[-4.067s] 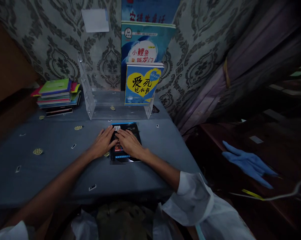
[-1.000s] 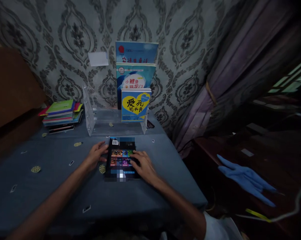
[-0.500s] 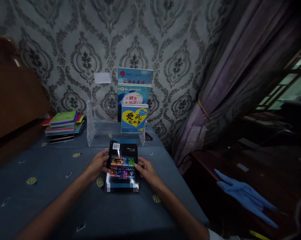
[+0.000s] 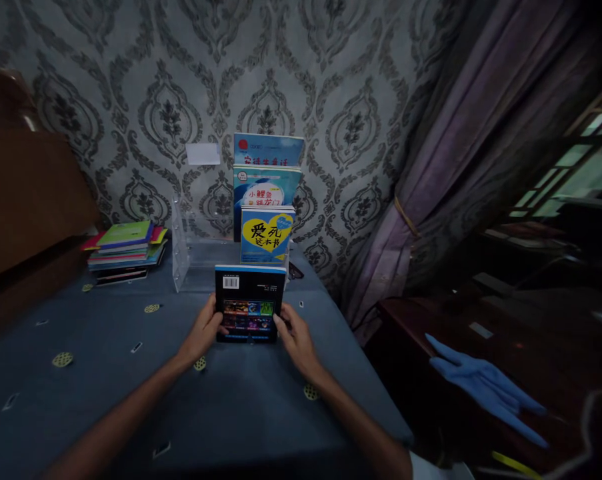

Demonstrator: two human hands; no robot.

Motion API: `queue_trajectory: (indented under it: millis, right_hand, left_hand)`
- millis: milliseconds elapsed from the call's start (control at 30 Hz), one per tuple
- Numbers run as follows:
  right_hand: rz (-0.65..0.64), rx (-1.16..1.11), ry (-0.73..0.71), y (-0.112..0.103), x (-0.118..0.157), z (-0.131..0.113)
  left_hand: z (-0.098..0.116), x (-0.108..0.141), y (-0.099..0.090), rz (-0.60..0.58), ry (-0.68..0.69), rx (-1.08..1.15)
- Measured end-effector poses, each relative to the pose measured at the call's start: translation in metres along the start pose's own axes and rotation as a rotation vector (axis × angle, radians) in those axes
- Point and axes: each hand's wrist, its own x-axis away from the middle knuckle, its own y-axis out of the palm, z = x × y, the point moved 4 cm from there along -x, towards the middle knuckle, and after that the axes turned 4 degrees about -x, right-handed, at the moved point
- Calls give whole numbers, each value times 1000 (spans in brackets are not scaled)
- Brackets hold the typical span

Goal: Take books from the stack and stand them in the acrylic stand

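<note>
Between my two hands stands a black book (image 4: 249, 295), held nearly upright with its back cover toward me; a barcode and rows of colourful pictures show on it. My left hand (image 4: 207, 328) grips its left edge, and my right hand (image 4: 295, 335) grips the right edge, thumbs on the near face. Just behind it is a clear acrylic stand (image 4: 181, 257). On the stand's right side, a yellow-and-blue book (image 4: 267, 237), a light-blue book (image 4: 268, 187) and a taller blue book (image 4: 269, 150) rise in steps. The black book hides the stand's lower front.
A stack of books (image 4: 125, 247) lies at the left of the blue tablecloth (image 4: 131, 400). Dark glasses (image 4: 295, 271) rest behind the stand's right end. Blue gloves (image 4: 485, 387) lie on a dark red surface at right, beside a purple curtain (image 4: 381, 247). A brown box (image 4: 31, 193) stands far left.
The black book has been tilted from leaning back to nearly upright, its lower edge now higher in view. Both hands have kept their grip on its sides.
</note>
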Motion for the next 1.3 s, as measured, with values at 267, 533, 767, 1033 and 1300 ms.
queue_trajectory:
  millis: [267,533,767,1033,1300]
  right_hand:
    - [34,16,-41,-9,-9,5]
    - [-212,315,-144,-9,-3,41]
    - [-289,410,-38,-6,-2,55]
    - [-200,455,90,3,-20,66]
    - [-172,306,42,2,-26,72]
  left_hand:
    - [12,-5,-11,-4,166,-88]
    - [-28,1,-24,-365,251,-517]
    - [-47,4,-27,-339,292,-758]
    - [-59,-29,-24,-322,355,-961]
    - [-74,-57,-17,-296,424,-1031]
